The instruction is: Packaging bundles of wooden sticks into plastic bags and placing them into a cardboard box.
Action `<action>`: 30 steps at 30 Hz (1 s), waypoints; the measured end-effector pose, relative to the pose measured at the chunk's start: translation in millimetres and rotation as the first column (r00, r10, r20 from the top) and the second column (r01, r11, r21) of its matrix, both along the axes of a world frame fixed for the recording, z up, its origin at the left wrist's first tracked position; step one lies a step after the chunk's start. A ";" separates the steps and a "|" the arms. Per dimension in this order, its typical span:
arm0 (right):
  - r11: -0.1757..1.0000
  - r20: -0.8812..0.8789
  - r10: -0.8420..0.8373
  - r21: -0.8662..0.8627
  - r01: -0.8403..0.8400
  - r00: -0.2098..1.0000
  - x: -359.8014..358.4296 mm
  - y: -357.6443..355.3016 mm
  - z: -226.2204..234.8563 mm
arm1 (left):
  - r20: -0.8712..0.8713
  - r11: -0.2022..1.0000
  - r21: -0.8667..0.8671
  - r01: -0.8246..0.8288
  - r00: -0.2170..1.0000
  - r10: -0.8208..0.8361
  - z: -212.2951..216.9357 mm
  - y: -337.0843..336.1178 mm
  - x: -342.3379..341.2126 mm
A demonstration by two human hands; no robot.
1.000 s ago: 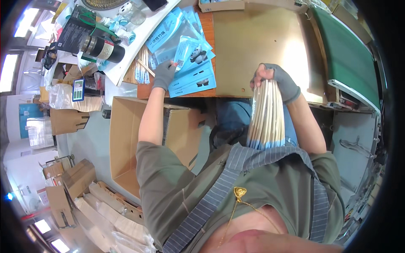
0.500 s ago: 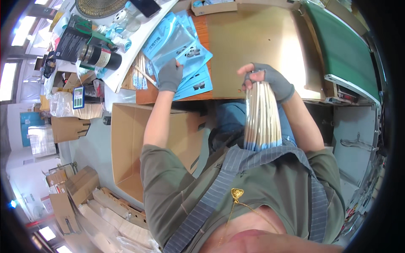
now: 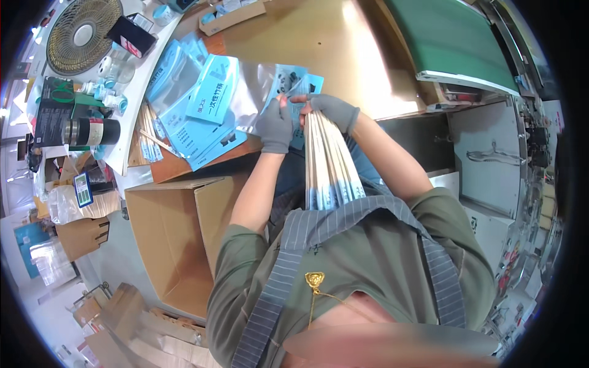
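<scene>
My left hand (image 3: 275,127), in a grey fingerless glove, pinches the edge of a clear and blue printed plastic bag (image 3: 212,89). The bag stretches flat above the table edge. My right hand (image 3: 332,113), gloved alike, is closed round the upper end of a bundle of chopsticks (image 3: 328,161). Pale sticks hang down from it toward my apron, their lower ends wrapped in blue. Both hands are close together, and the right fingertips come near the bag's edge. Below the held bag lies a pile of similar blue bags (image 3: 205,145).
Loose chopsticks (image 3: 149,132) lie left of the pile. A white table (image 3: 136,73) carries a black flask (image 3: 92,132), a phone (image 3: 132,35) and a fan (image 3: 84,35). An open cardboard box (image 3: 165,239) stands below left. A green board (image 3: 451,43) is at right.
My left hand has drawn a bag off the pile and moved right with it. The right hand with the chopsticks is now beside it. The view has shifted to the right.
</scene>
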State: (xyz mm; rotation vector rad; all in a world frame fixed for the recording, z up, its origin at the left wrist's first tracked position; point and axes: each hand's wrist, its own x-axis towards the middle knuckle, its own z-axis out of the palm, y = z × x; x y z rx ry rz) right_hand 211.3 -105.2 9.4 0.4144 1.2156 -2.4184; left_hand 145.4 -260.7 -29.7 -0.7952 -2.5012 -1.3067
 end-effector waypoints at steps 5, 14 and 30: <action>0.996 0.061 -0.049 0.080 0.044 0.997 2.8 -5.9 -16.6 | -0.303 0.971 -0.164 0.175 0.927 -0.219 19.0 -4.1 22.3; 0.867 0.229 -0.241 -0.385 0.315 0.943 92.2 -31.2 7.8 | -0.351 0.897 -0.179 0.404 0.826 -0.442 57.7 -44.6 65.8; 0.098 -0.721 0.227 0.685 0.722 0.654 -20.2 55.7 200.5 | -0.048 0.741 -0.506 0.442 0.843 -0.536 262.1 -14.7 -98.2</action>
